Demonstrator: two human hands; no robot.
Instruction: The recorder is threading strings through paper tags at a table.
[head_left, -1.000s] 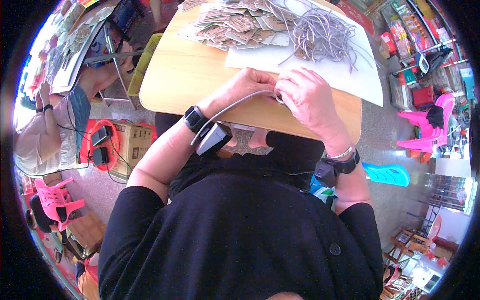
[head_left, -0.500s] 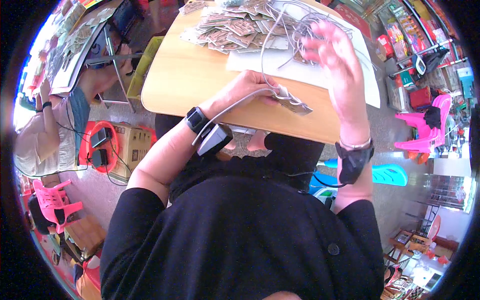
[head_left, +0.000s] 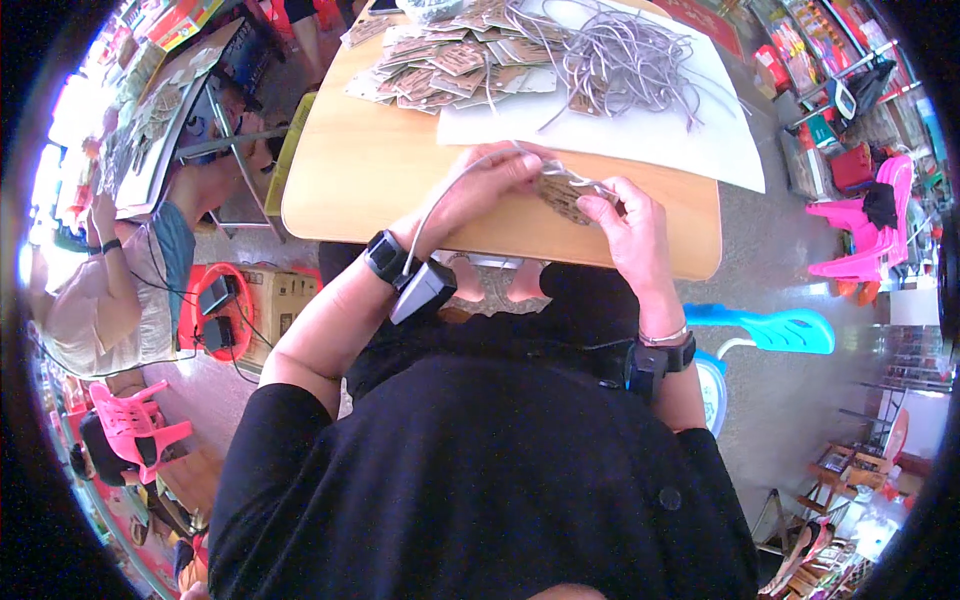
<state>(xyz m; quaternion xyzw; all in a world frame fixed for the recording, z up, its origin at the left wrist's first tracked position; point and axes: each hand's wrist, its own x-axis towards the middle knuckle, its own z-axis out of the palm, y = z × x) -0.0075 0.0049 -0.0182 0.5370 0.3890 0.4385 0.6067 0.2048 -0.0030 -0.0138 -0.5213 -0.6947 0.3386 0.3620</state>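
A small brown printed cardboard card [head_left: 562,196] is held over the near part of the table, between my two hands. My left hand [head_left: 485,188] grips its left end together with a pale grey cord [head_left: 440,200], which loops back over my left wrist. With thumb and fingers closed, my right hand [head_left: 632,225] pinches the card's right end, where the cord runs along the upper edge. Farther back lies a heap of similar cards [head_left: 465,62]. To its right, a tangle of loose grey cords [head_left: 630,60] rests on a white sheet [head_left: 720,160].
The wooden table [head_left: 340,190] has a rounded near edge. A clear bag [head_left: 432,8] stands at its far side. On the left, another person [head_left: 100,300] sits by a second table piled with cards. A blue plastic seat [head_left: 790,328] and a pink chair [head_left: 870,220] are at the right.
My right hand has come down from above the cords to the card and closed on its right end. My left hand keeps holding the card and cord.
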